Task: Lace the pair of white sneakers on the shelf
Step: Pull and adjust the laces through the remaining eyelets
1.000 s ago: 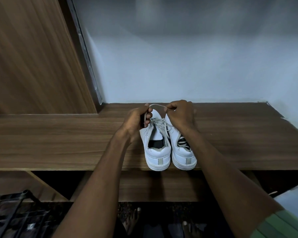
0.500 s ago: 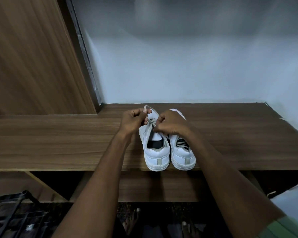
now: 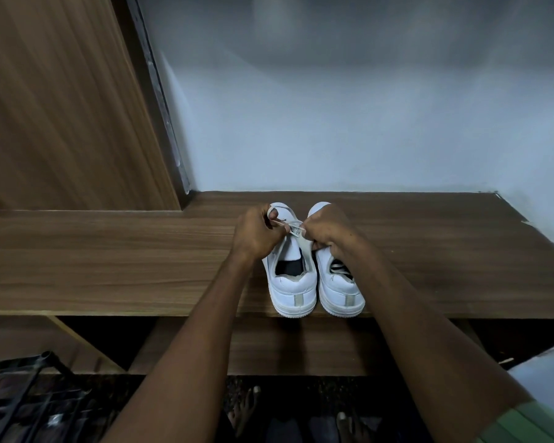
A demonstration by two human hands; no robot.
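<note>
Two white sneakers stand side by side near the front edge of the wooden shelf (image 3: pixel 109 260), heels toward me. Over the left sneaker (image 3: pixel 293 292), my left hand (image 3: pixel 256 235) pinches a loop of the white lace (image 3: pixel 293 227) at the shoe's left side. My right hand (image 3: pixel 328 230) pinches the lace from the right, above the tongue. A short stretch of lace runs taut between the two hands. The right sneaker (image 3: pixel 341 290) stands partly under my right wrist; a striped insole shows inside it. Most of the eyelets are hidden by my hands.
A pale wall closes the shelf behind and at the right. A wooden panel (image 3: pixel 61 100) rises at the left. A lower shelf board (image 3: pixel 301 346) lies below. A black wire rack (image 3: pixel 29 401) stands at bottom left, and bare feet (image 3: pixel 247 407) are on the floor.
A second ago both hands held a long lace loop beyond the toes. They have since come back over the left sneaker's tongue, and now stand slightly apart with the lace taut between them.
</note>
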